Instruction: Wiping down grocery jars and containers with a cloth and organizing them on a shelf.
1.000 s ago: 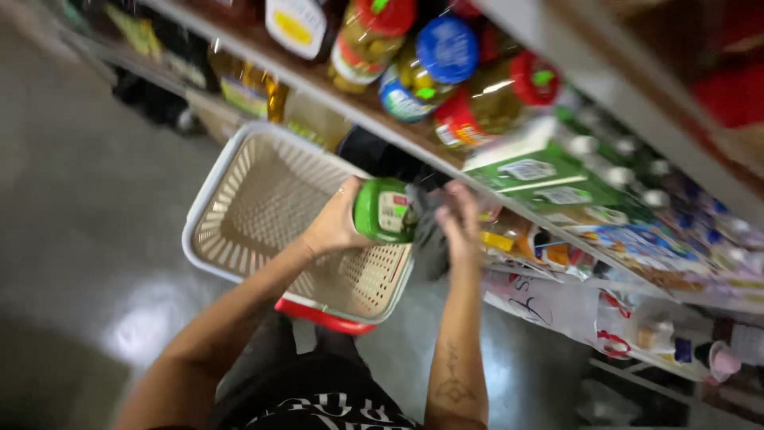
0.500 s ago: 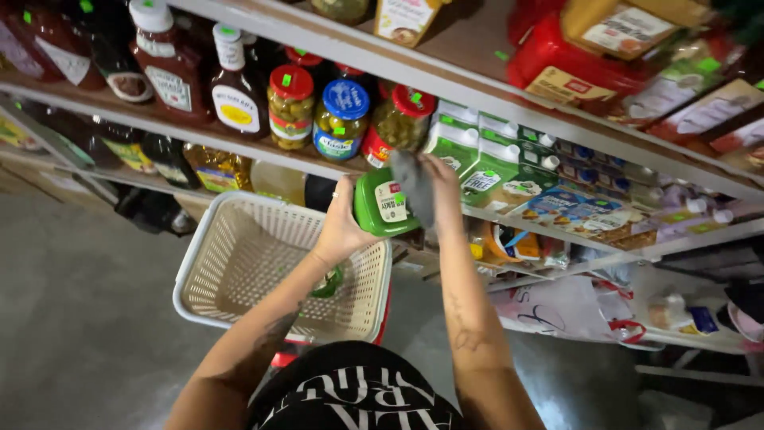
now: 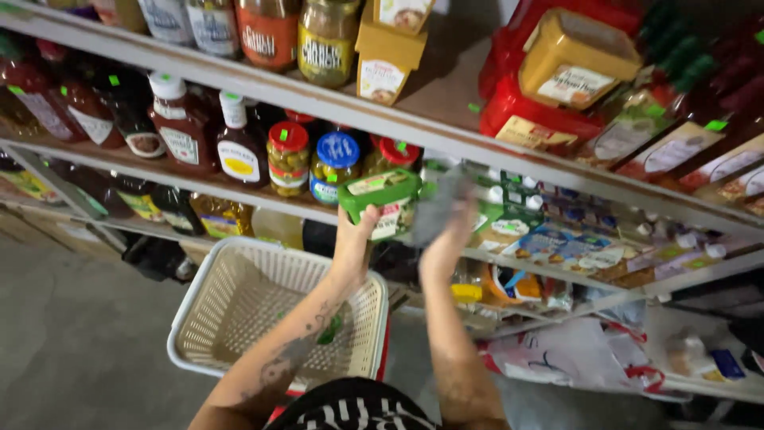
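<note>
While the green tub (image 3: 380,203) sat lower, nearer the cream basket (image 3: 267,318), half a sec ago, it's now lifted up to the middle shelf (image 3: 446,139), right in front of the jars. Left hand (image 3: 354,239) holds it from below, thumb and fingers wrapped round the tub's lower edge. Right hand (image 3: 450,227) has come up w/ it & grips a grey cloth (image 3: 442,203) that touches the tub's right side; cloth is blurred. View has tilted up too: more of the top shelf shows vs. before.

Around: behind the tub, a red-lid jar (image 3: 288,158), a blue-lid jar (image 3: 336,163) & another red-lid jar (image 3: 391,153) stand close together, so that shelf spot is crowded. Left of them, dark sauce bottles (image 3: 185,127) w/ white caps. Right of the hands, green-and-white cartons (image 3: 509,199) packed tight. Yellow tub (image 3: 574,57) on red tubs on the top shelf. The basket is below the left forearm, a small green item in it.
</note>
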